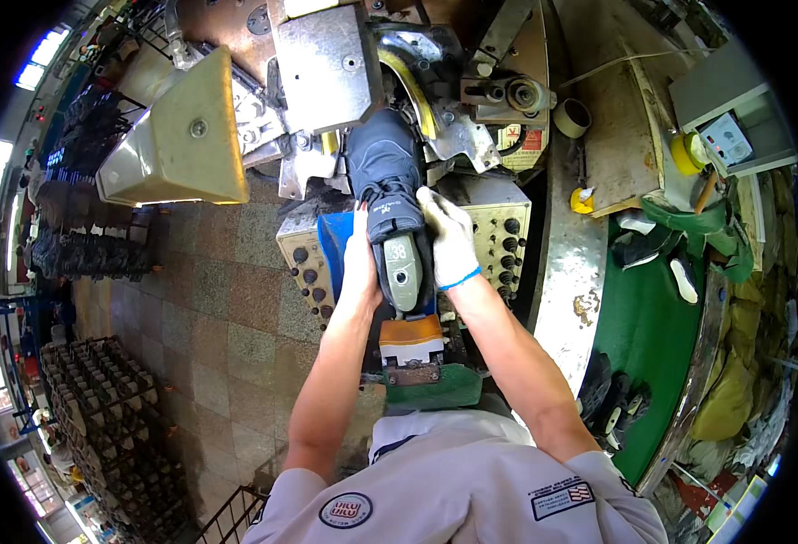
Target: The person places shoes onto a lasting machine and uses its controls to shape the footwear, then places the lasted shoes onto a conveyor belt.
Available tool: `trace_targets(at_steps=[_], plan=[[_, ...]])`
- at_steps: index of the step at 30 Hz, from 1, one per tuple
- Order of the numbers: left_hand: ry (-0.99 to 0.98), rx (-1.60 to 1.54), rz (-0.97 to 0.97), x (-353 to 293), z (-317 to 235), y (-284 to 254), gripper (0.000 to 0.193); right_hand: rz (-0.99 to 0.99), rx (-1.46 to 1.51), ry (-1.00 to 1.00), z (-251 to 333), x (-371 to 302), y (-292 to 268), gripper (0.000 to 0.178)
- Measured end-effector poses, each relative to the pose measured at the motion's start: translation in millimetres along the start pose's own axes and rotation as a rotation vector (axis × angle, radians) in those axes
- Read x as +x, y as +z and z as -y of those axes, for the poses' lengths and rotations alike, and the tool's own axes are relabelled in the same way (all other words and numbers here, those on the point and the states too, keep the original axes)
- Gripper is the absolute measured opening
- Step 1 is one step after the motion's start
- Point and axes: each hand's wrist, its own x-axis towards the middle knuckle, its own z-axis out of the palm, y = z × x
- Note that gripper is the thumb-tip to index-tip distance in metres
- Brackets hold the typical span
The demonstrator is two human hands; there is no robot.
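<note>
Head view. Factory floor of speckled tiles [227,308] at left, racks [100,399] of dark shoes along the left edge, windows bright at far left.

Centre top: lasting machine [326,63], grey metal plates, a tan housing [181,136] to its left, a curved yellow band [413,86] just right of the shoe's toe. Below that, control panel [499,231] with rows of black knobs on either side of the hands.

Dark blue shoe [385,172] on a last, sole side up, toe pushed into the machine, heel end toward the body. Grey last bottom [402,272] exposed at the heel, between the two hands.

Left hand [358,263]: bare, flat against the shoe's left side, fingers together and pointing up toward the toe, pressing rather than pinching.

Right hand [449,240]: in a white glove with a blue cuff, laid over the shoe's right side, fingers together and curled onto the upper near mid-length.

Orange-and-white block [411,337] directly under the heel, green pad [435,388] beneath it, just in front of the white shirt.

Right: green bench [644,326], shoe uppers [662,249] lying near its top, dark shoes [612,403] at its lower edge. Tape roll [571,116] on the metal counter above, yellow roll [686,152] near a grey box [730,136].
</note>
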Motion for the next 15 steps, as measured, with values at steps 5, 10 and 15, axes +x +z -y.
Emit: trace_targets(at_steps=[5,10,15], plan=[[0.046,0.136,0.024,15,-13,-17,0.047,-0.006,0.199,0.028,-27,10,4,0.032],[0.105,0.276,-0.017,10,-15,-14,0.052,-0.006,0.267,0.077,-26,3,6,0.042],[0.049,0.229,-0.013,6,-14,-3,0.057,-0.036,0.19,0.072,-20,3,2,0.037]])
